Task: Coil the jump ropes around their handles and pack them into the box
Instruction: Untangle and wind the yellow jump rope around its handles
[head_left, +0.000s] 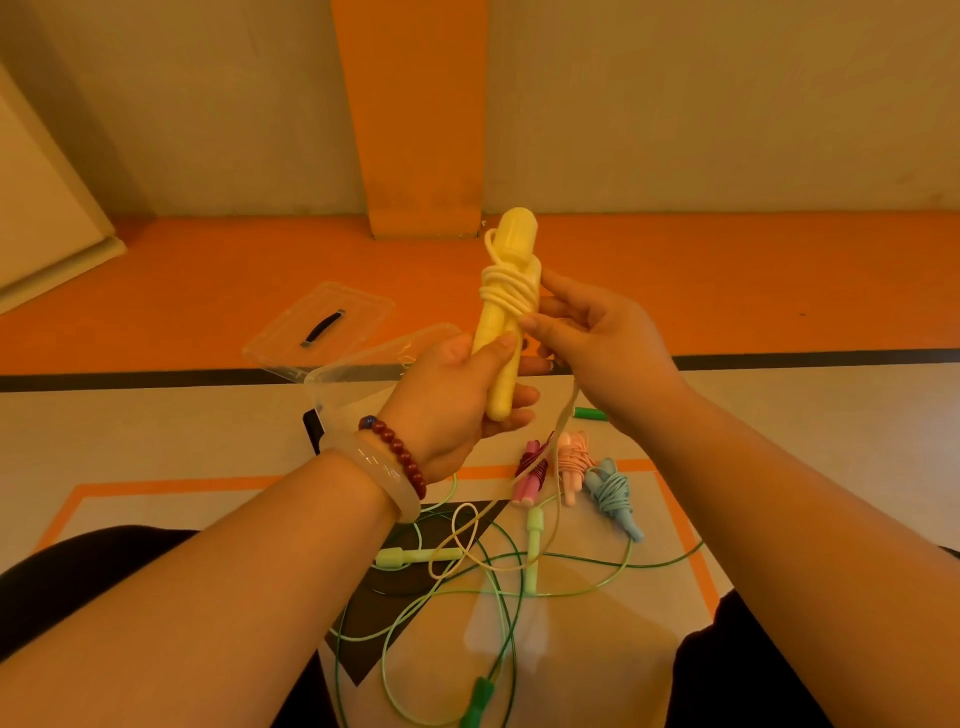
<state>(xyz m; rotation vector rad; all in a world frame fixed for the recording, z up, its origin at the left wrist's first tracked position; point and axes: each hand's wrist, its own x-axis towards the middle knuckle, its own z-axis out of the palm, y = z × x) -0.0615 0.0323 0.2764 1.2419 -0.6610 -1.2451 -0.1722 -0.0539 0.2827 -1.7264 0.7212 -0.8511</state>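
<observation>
**A:** Which hand has the rope?

**B:** Both. The left hand is wrapped round the bottom end of the 2 yellow handles. They are held together and stand nearly upright. The thumb presses on the front and the fingers curl round behind.

**A:** And the other one?

**B:** The right hand is half closed, just beside the handles. Its thumb tip and fingers pinch the yellow cord right under the turns wound round the middle of the handles. From that hand the loose cord drops to the floor and lies there in loops.

**A:** Where's the box?

**B:** The clear box stands open on the floor behind the left hand. Its lid lies flat just behind it. I can't tell whether anything is inside.

**A:** Any ropes wound up?

**B:** 3, lying side by side on the floor, nearer the person than the box. There's a pink bundle with dark red cord and a pale pink bundle right against it. A blue bundle comes next along.

**A:** And the green mess?

**B:** A light green rope sprawls uncoiled between the person's knees. Its 2 handles lie apart and its cord crosses the yellow loops. A dark green handle lies closest to the person.

**A:** Anything on the wrists?

**B:** On the left one, a bead bracelet and a pale bangle, touching each other.
</observation>
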